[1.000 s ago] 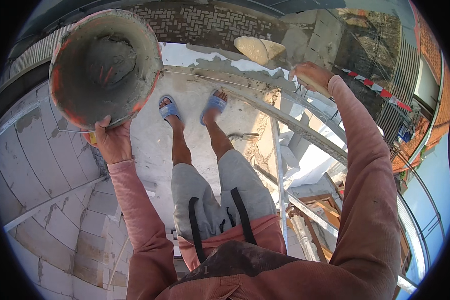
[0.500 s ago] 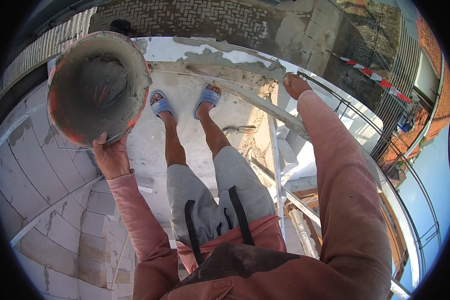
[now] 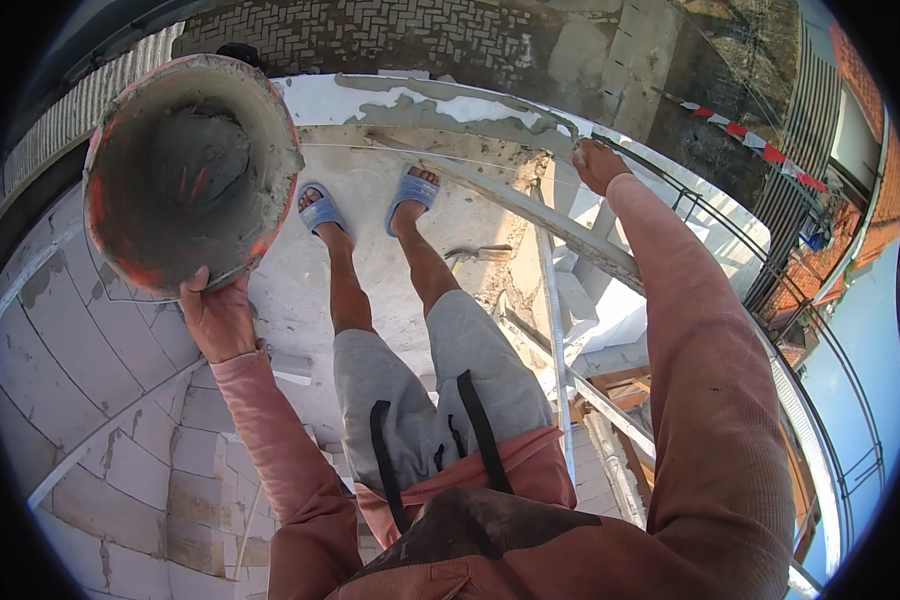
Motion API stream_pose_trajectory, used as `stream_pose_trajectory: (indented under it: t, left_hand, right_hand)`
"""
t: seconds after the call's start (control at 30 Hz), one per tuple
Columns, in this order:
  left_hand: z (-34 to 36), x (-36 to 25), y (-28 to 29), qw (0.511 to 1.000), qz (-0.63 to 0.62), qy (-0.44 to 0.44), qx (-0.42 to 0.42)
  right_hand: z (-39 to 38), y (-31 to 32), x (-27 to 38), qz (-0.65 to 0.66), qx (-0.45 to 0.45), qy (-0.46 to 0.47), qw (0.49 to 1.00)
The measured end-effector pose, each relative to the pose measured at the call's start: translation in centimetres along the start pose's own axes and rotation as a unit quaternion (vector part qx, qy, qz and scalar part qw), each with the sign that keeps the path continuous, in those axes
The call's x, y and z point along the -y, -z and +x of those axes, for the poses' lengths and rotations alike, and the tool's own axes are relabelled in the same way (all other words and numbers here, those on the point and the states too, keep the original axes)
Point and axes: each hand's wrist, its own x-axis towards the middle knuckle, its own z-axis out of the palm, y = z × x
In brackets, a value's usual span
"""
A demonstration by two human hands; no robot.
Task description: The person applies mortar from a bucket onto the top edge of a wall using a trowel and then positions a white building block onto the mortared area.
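My left hand (image 3: 220, 318) is closed on the near rim of a worn orange bucket (image 3: 120, 235), its thumb over the edge. The bucket tilts toward me, and wet grey mortar (image 3: 205, 150) lies in its bottom. Ahead on the right, my right hand (image 3: 600, 166) is closed at the end of a low white wall (image 3: 315, 100). Whatever its fingers grip is mostly hidden. Beside that hand, a rough band of grey mortar (image 3: 420, 113) runs along the wall and partly covers its white face.
A long wooden bar (image 3: 530, 212) slants across on the right, near an upright metal strut (image 3: 554, 320). On the floor by my sandalled feet lies a hand tool (image 3: 478, 252). Thin black rods (image 3: 715, 222) curve past my right arm. Beyond the wall, paving (image 3: 370, 40) lies below.
The bucket has shifted slightly left and up in my left hand. My right hand has moved a little to the right along the wall end.
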Motion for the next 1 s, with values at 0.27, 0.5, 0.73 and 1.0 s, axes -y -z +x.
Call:
stream_pose_trajectory:
  t: [0.27,0.5,0.73,1.0]
  left_hand:
    - [0.0,0.9,-0.3,1.000,0.009,0.002,0.003]
    - [0.3,1.2,-0.6,1.000,0.009,0.001,0.012]
    - [0.5,-0.7,-0.6,0.999,0.052,-0.013,0.011]
    - [2.4,-2.8,-2.0,0.991,0.121,-0.061,0.017]
  right_hand:
    - [1.9,0.7,3.5,-0.044,0.058,-0.043,0.996]
    - [4.5,0.1,0.0,-0.127,0.077,-0.154,0.977]
    - [5.9,2.9,-2.7,-0.070,0.068,-0.198,0.975]
    - [1.8,11.8,1.3,0.071,0.061,-0.057,0.994]
